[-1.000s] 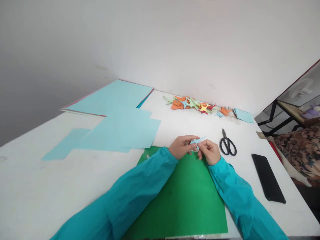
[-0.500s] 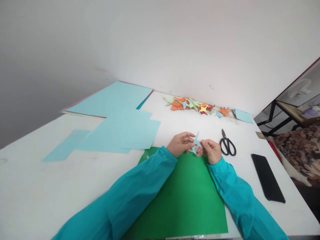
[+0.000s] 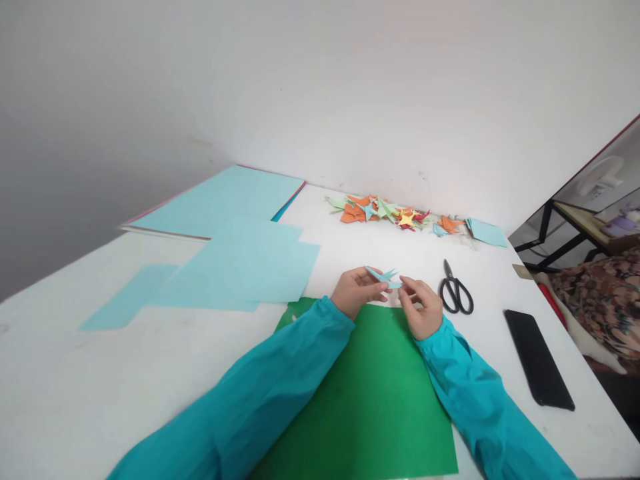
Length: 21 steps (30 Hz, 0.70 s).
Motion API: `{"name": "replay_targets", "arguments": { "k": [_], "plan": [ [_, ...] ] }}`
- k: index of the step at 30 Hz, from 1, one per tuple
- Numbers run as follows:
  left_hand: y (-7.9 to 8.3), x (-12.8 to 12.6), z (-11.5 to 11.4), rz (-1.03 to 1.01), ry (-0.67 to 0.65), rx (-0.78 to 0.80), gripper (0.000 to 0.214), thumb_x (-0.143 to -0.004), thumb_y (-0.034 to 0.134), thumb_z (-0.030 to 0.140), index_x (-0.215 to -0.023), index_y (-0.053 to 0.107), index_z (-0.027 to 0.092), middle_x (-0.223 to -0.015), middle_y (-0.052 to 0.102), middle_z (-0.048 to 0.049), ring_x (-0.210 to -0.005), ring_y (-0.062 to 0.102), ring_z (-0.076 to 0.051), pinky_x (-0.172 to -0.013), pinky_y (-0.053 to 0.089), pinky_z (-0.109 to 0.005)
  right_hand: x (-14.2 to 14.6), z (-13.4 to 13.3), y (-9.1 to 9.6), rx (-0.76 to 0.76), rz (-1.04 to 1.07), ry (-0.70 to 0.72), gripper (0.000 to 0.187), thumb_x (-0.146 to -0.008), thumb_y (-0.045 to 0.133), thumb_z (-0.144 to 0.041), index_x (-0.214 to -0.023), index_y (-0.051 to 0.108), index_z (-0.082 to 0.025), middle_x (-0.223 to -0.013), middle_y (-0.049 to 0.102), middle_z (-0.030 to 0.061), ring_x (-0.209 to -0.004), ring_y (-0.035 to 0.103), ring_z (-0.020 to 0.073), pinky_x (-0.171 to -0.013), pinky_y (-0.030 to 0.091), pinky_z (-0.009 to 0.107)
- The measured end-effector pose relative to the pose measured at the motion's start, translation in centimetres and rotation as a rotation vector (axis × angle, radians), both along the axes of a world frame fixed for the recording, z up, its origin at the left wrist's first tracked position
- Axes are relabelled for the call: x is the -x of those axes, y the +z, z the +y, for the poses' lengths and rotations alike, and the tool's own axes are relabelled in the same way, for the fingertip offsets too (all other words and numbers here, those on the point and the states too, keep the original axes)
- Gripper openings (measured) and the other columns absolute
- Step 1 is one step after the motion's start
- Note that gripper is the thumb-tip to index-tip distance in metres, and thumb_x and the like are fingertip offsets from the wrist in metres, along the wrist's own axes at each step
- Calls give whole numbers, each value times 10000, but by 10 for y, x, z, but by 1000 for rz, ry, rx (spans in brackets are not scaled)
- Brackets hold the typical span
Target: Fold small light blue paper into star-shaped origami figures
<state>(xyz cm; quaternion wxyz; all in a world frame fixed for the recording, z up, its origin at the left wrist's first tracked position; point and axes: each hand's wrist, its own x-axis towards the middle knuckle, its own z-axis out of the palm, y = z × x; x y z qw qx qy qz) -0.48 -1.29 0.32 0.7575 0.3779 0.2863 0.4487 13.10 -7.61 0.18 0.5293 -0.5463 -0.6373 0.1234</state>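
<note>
A small light-blue folded paper piece point(image 3: 384, 276) with pointed tips is held up above the far edge of a green sheet point(image 3: 380, 400). My left hand point(image 3: 356, 292) pinches it between thumb and fingers from the left. At its right end, the thumb and fingertips of my right hand point(image 3: 421, 307) close on a tip of the paper. Part of the paper is hidden behind my left fingers. Black-handled scissors point(image 3: 456, 293) lie just to the right of my right hand, blades pointing away.
Light-blue sheets point(image 3: 240, 267) overlap on the left, with a stack of large coloured sheets point(image 3: 225, 197) behind them. Along the wall lies a row of folded paper shapes point(image 3: 385, 210) beside small blue squares point(image 3: 486, 233). A black phone point(image 3: 539, 360) rests at the right.
The folded paper has been turned from upright to lying more sideways, its tips now pointing left and right. My right hand has shifted its grip to the right end.
</note>
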Motion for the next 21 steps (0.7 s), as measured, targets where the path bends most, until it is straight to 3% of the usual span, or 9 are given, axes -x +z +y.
{"name": "replay_targets", "arguments": {
  "k": [5,13,21],
  "plan": [
    [0,1,1,13,15,-18,400,-417,796,194,-721,560,88,-594,659,-31,-561,631,-166,-488,518,-266,-2,3,-6,32,4,-37,254,-776,507,-224,-1004,616,-204,-765,606,52,-623,558,142,-450,453,239],
    [0,1,2,30,67,-28,396,-413,797,201,-716,568,87,-590,656,-31,-577,635,-168,-486,527,-261,-2,4,-7,42,42,-18,198,-766,525,-248,-918,646,-211,-741,614,46,-598,563,139,-478,460,251],
    [-3,0,2,65,57,-108,356,-421,795,193,-695,594,86,-631,677,-54,-601,647,-184,-530,552,-296,-2,9,-7,211,435,54,163,-716,608,-340,-713,630,-179,-586,618,11,-449,537,109,-408,438,235]
  ]
}}
